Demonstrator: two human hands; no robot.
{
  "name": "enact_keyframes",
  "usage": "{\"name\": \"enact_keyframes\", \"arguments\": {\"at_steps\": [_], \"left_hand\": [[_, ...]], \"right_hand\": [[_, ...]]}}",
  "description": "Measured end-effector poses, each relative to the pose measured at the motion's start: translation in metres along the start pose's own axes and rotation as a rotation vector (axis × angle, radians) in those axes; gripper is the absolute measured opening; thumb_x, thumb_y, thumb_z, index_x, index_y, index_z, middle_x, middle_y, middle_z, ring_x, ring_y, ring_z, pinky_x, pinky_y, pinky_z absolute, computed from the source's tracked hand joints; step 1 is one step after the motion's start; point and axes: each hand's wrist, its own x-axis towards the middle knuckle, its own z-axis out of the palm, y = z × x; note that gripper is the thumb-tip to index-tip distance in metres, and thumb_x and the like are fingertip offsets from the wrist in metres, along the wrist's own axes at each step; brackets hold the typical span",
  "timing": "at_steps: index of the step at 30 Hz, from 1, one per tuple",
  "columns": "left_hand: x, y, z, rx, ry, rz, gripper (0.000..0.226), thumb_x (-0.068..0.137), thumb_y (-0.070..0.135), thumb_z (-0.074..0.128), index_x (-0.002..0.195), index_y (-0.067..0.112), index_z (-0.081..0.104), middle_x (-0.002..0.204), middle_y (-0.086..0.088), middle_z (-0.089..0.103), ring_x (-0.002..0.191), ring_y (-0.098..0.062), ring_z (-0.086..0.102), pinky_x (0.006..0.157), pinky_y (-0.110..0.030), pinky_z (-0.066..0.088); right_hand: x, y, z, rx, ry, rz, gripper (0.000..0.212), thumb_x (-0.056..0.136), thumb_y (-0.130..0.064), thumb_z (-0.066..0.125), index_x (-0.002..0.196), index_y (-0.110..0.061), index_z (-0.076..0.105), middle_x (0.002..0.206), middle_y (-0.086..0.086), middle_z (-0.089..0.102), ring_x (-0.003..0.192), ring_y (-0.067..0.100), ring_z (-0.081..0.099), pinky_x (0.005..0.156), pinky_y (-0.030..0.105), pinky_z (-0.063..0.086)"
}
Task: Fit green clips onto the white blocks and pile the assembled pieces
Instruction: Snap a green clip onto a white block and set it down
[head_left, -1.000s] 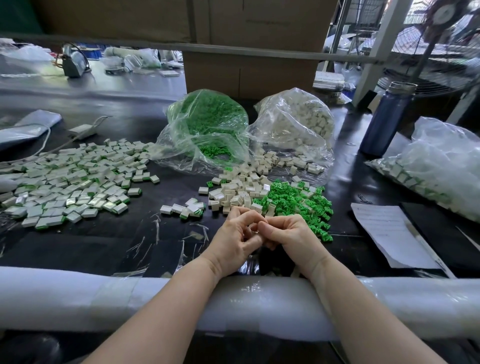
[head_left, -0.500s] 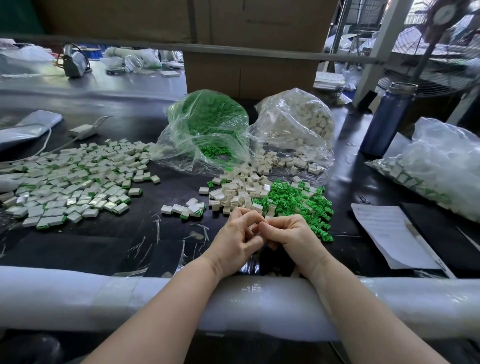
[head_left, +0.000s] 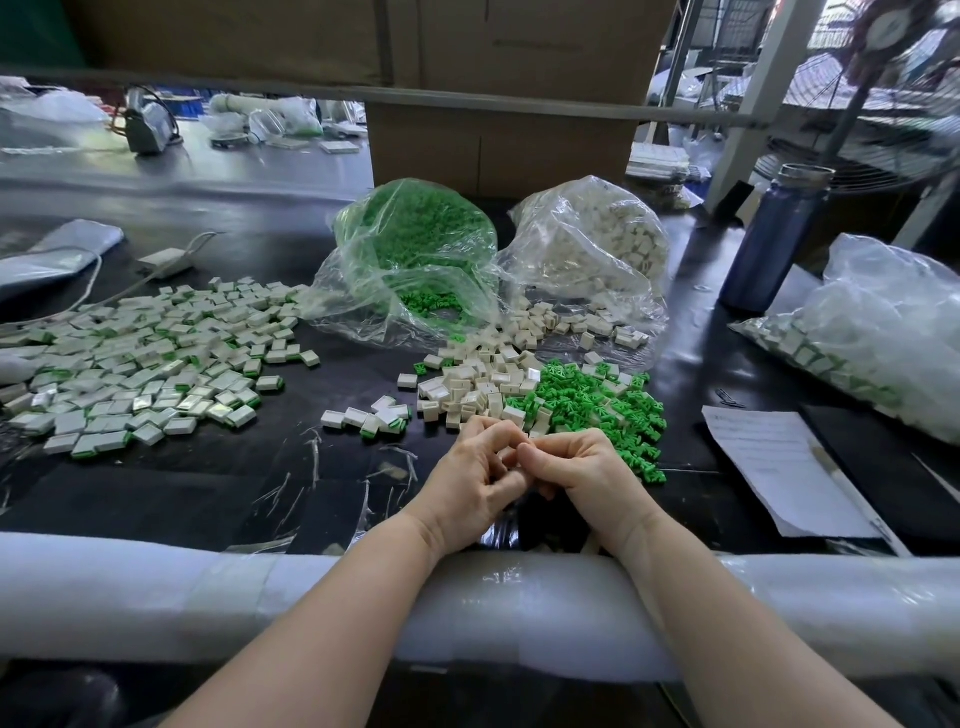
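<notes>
My left hand (head_left: 475, 480) and my right hand (head_left: 582, 475) meet fingertip to fingertip near the table's front edge, fingers curled round a small piece that is almost wholly hidden between them. Just beyond them lie loose white blocks (head_left: 480, 387) and a heap of loose green clips (head_left: 597, 405). A small group of assembled pieces (head_left: 376, 418) sits left of the blocks. The large spread of assembled white-and-green pieces (head_left: 140, 364) covers the left of the black table.
An open bag of green clips (head_left: 415, 260) and a bag of white blocks (head_left: 587, 244) lie behind. A blue bottle (head_left: 774, 239), a full bag (head_left: 883, 332) and paper (head_left: 779, 467) are on the right. A white padded rail (head_left: 156, 587) runs along the front edge.
Both hands stay together at the same spot; only the fingers have shifted slightly around the hidden piece.
</notes>
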Motion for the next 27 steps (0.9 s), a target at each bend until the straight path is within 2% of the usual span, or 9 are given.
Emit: {"name": "enact_keyframes", "arguments": {"at_steps": [8,14,20,27], "left_hand": [[-0.0004,0.0000,0.0002,-0.015,-0.017,-0.006,0.015,0.084,0.001,0.057,0.088,0.016,0.056,0.102,-0.001,0.042,0.071,-0.011,0.044,0.077,-0.018,0.044],[0.0002,-0.0010,0.0005,-0.006,-0.018,-0.003,0.021,0.084,0.002,0.058,0.083,0.023,0.053,0.101,0.001,0.042,0.069,-0.009,0.045,0.076,-0.021,0.043],[0.0007,-0.0019,-0.0001,-0.037,0.003,0.004,0.028,0.085,0.003,0.057,0.078,0.028,0.051,0.099,-0.001,0.042,0.068,-0.009,0.045,0.074,-0.020,0.043],[0.0001,-0.0019,0.0004,-0.030,-0.009,0.007,0.030,0.084,0.002,0.058,0.077,0.030,0.050,0.097,0.003,0.041,0.067,-0.006,0.044,0.072,-0.014,0.042]], "right_hand": [[0.0003,-0.0006,-0.0001,-0.002,0.005,0.002,0.023,0.084,-0.005,0.061,0.088,0.017,0.066,0.056,0.006,0.054,0.043,0.004,0.042,0.044,0.014,0.035],[0.0008,0.0009,0.0001,0.008,0.010,-0.003,0.021,0.085,-0.003,0.059,0.087,0.017,0.066,0.048,-0.003,0.055,0.042,0.001,0.044,0.044,0.011,0.035],[0.0003,-0.0013,0.0026,0.018,0.008,0.009,0.018,0.083,-0.013,0.061,0.081,0.001,0.072,0.061,0.008,0.059,0.052,0.010,0.048,0.050,0.016,0.040],[0.0005,0.0010,0.0001,0.001,0.006,-0.005,0.019,0.085,-0.006,0.061,0.085,0.012,0.068,0.052,0.004,0.055,0.044,0.005,0.043,0.045,0.014,0.037]]}}
